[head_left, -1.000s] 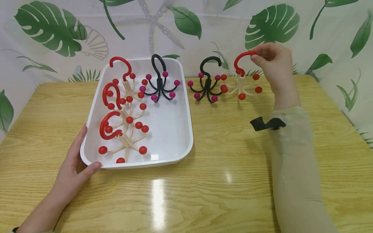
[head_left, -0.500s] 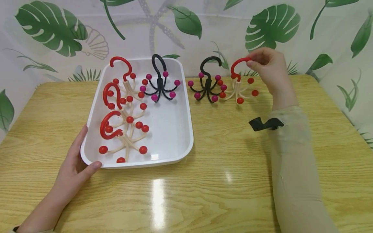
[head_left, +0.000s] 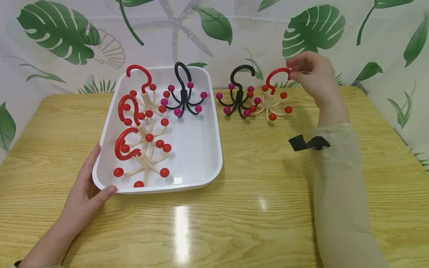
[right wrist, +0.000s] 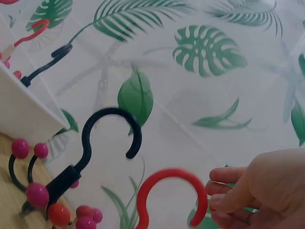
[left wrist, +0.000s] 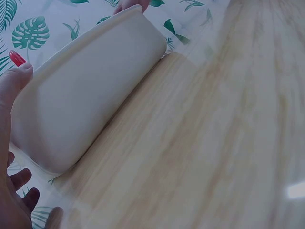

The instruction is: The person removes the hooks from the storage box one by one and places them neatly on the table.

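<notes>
My left hand (head_left: 82, 193) holds the near left corner of a white plastic tray (head_left: 192, 149), thumb on the front rim, fingers along the left side. In the left wrist view its thumb lies against the tray's outer wall (left wrist: 90, 90). On the table right of the tray stands a beige claw hanger (head_left: 269, 101) with red ball tips and a red hook. My right hand (head_left: 313, 74) is at that hook's tip; in the right wrist view its loosened fingers lie beside the red hook (right wrist: 171, 172). A black claw hanger (head_left: 239, 97) with magenta balls stands close left of it.
Inside the tray, three beige-and-red claw hangers line the left side, one being the front hanger (head_left: 145, 162). Another black claw hanger (head_left: 183, 97) stands at the tray's back right. Behind the wooden table (head_left: 254, 223) hangs a leaf-patterned backdrop (head_left: 254, 22).
The beige claw hanger outside the tray has moved left and slightly forward, closer to the black one. My right hand has loosened its pinch on the red hook. The left hand stays put.
</notes>
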Demonstrator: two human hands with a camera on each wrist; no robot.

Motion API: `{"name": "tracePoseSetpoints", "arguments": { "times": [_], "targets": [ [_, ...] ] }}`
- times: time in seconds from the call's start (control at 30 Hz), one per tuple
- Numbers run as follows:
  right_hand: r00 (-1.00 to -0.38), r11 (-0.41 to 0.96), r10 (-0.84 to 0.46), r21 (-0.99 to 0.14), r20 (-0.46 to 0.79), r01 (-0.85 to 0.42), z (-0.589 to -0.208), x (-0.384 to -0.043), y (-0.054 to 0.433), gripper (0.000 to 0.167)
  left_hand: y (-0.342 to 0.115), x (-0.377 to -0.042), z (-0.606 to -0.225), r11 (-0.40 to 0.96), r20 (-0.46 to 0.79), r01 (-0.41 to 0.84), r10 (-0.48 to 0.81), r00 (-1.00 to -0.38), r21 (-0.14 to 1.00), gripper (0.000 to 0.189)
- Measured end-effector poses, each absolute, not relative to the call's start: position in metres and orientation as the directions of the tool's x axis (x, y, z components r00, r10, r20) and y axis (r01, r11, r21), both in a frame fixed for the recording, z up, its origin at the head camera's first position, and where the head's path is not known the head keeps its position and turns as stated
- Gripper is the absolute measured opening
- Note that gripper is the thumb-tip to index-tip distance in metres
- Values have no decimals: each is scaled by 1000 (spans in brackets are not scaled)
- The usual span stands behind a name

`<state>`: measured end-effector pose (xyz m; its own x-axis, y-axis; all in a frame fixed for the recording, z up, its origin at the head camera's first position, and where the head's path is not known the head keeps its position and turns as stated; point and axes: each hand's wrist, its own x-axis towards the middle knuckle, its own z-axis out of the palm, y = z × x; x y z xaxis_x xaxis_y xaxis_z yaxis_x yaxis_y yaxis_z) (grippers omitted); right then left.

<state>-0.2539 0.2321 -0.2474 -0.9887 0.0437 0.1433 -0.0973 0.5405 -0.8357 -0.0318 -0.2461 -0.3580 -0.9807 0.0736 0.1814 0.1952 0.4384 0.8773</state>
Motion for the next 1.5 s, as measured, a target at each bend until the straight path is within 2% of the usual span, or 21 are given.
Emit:
{"name": "tracePoseSetpoints", "arguments": {
  "times": [0.13,0.27,0.4,0.57,0.67,0.83,1.0,1.1,1.3,1.5],
  "targets": [
    [-970,545,63,-823,233,-162,-234,-247,222,29,-246,-31,-357,443,174,186,68,-982,877,93],
    [-946,491,45,-832,320,-258,-217,-232,200,26,-247,-30,-355,447,167,178,66,-984,876,92],
    [-923,453,-48,-815,383,-362,-205,-214,170,26,-247,-31,-356,439,172,184,68,-983,879,93],
    [-868,402,-239,-770,435,-496,-204,-194,129,25,-245,-34,-359,403,192,212,92,-977,890,94],
    [-807,313,-393,-761,441,-568,-207,-185,97,24,-245,-34,-359,400,200,224,102,-974,888,94],
    [-636,181,-662,-738,398,-650,-217,-173,43,32,-245,-33,-358,422,184,203,88,-979,884,94],
    [-474,190,-828,-646,299,-739,-228,-159,2,47,-247,-32,-357,412,181,199,83,-980,889,93],
    [-416,196,-871,-592,261,-782,-235,-154,-13,49,-247,-33,-358,390,199,221,96,-975,894,93],
    [-409,243,-877,-502,253,-830,-243,-151,-26,32,-248,-33,-359,393,202,224,97,-975,892,93],
    [-416,240,-860,-484,296,-841,-244,-152,-26,21,-249,-33,-359,395,209,232,101,-973,889,93]
  ]
}}
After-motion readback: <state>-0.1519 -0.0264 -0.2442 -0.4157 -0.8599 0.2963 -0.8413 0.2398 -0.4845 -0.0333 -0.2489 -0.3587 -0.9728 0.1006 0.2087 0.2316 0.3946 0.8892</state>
